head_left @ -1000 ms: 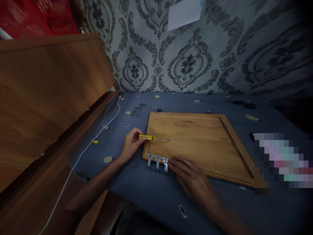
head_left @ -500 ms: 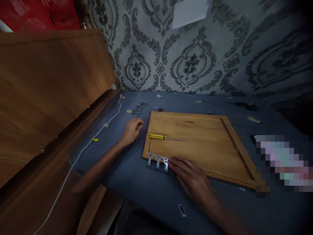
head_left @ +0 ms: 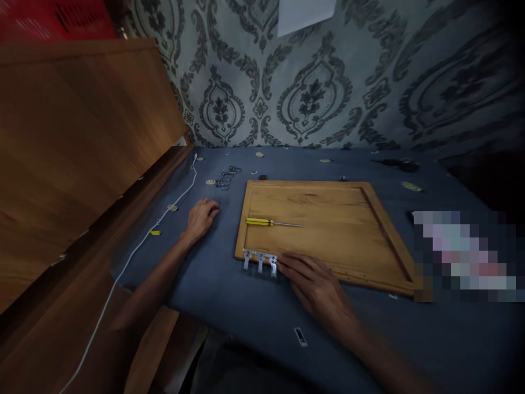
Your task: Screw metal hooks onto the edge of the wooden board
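Observation:
My right hand (head_left: pixel 320 284) rests on the near edge of a framed wooden panel (head_left: pixel 328 241). Its fingertips hold the right end of a metal hook rail (head_left: pixel 260 255), whose three flat hooks hang over the edge. On the panel lies a screwdriver (head_left: pixel 260 221) with a yellow handle, its shaft pointing right. My left hand (head_left: pixel 200 218) is low over the cloth, left of the panel, with fingers curled together. A tiny dark piece shows at its fingertips, too small to name. Just beyond it lies a cluster of wire-like metal pieces (head_left: pixel 227 178).
A white cable (head_left: pixel 135 251) with a yellow tag runs along the left side. A wooden cabinet (head_left: pixel 82 120) stands at the left, a red basket (head_left: pixel 61 22) above it. Right of the panel is a pixelated object (head_left: pixel 467 251); a dark tool (head_left: pixel 400 163) lies behind.
My left hand has moved left, away from the panel's edge, and down to the cloth. My right hand stays at the hook rail. The view has shifted slightly.

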Demonstrator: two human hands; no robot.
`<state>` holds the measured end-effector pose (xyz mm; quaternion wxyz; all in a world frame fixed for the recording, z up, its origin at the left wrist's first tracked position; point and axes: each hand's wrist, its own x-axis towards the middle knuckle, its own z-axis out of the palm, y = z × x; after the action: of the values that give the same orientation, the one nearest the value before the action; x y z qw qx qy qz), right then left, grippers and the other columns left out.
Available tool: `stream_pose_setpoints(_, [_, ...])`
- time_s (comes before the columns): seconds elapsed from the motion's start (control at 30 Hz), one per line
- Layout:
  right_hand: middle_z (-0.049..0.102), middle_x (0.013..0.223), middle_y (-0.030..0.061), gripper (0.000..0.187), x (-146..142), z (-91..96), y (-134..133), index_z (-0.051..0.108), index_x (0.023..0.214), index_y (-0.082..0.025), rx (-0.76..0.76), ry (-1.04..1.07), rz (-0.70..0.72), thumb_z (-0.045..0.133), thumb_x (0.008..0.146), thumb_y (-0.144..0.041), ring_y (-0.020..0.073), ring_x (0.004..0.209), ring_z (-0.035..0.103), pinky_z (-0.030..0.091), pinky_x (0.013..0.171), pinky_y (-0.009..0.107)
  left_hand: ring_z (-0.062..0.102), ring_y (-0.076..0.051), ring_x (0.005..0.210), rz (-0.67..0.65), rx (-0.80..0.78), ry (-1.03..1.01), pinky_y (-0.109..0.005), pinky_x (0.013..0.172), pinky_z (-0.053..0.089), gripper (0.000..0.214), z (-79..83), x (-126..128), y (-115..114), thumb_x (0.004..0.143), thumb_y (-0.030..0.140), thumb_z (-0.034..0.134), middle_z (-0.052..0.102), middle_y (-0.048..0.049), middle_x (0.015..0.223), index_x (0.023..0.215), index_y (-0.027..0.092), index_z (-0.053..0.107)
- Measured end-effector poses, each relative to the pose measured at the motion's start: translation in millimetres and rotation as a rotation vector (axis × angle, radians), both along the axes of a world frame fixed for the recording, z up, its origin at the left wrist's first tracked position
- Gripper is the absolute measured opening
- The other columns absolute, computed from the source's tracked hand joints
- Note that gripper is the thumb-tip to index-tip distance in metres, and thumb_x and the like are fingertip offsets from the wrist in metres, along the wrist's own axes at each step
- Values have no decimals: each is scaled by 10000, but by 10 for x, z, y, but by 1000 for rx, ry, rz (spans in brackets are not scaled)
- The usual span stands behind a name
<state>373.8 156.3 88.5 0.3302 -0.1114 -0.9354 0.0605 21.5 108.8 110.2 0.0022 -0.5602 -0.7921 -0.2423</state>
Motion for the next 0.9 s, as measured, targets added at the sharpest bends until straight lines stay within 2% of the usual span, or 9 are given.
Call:
stream_pose_setpoints(0.17, [812,1126,93,313,1,7,-25,768,1173,-181,-13,1,7,546,983,-71,237,1082,737,642,926,430,637,-247,1008,1,-33,-11,-331,906,456,116,10,-23,5,932,201,594,715,-63,1009,922,222,707])
stream_pose_setpoints(0.3, [804,1150,98,329,1,14,-32,758,1200,-186,-54,-36,5,549,974,-69,241,1124,717,622,951,442,635,-257,939,-7,-45,-23,-344,867,451,103,38,-34,17,916,249,592,698,-70,972,882,213,683])
stream_pose_setpoints(0.5, [801,1165,85,337,4,-12,-30,756,1198,-191,-54,-22,0,545,971,-61,244,1108,710,600,939,425,611,-247,862,-49,-36,-59,-354,829,452,150,229,67,-8,895,312,569,683,-85,927,872,194,658])
stream_pose_setpoints(0.57, [797,1177,91,332,7,-24,-30,754,1209,-192,-58,-30,0,550,977,-70,244,1126,699,592,945,428,606,-217,800,-127,-60,-104,-325,774,453,193,341,201,-31,900,353,562,694,-68,908,895,191,667])
stream_pose_setpoints(0.7, [792,1186,95,326,0,-44,-37,750,1228,-192,-75,-32,-3,577,976,-79,250,1150,684,571,973,441,624,-172,777,-391,-188,-209,-261,713,452,249,582,627,-71,884,443,623,713,-15,854,878,201,684])
stream_pose_setpoints(0.77, [794,1173,95,318,-8,-51,-40,754,1217,-188,-70,-19,-9,579,976,-79,251,1143,684,566,966,434,611,-154,769,-618,-286,-279,-254,723,437,240,681,843,-65,933,408,589,706,-13,856,897,186,676])
stream_pose_setpoints(0.9, [796,1167,84,323,-12,-53,-41,754,1216,-198,-54,-27,-10,548,992,-89,248,1131,680,563,947,420,580,-135,728,-773,-470,-263,-246,689,386,170,782,1111,21,974,311,574,660,11,797,902,180,654])
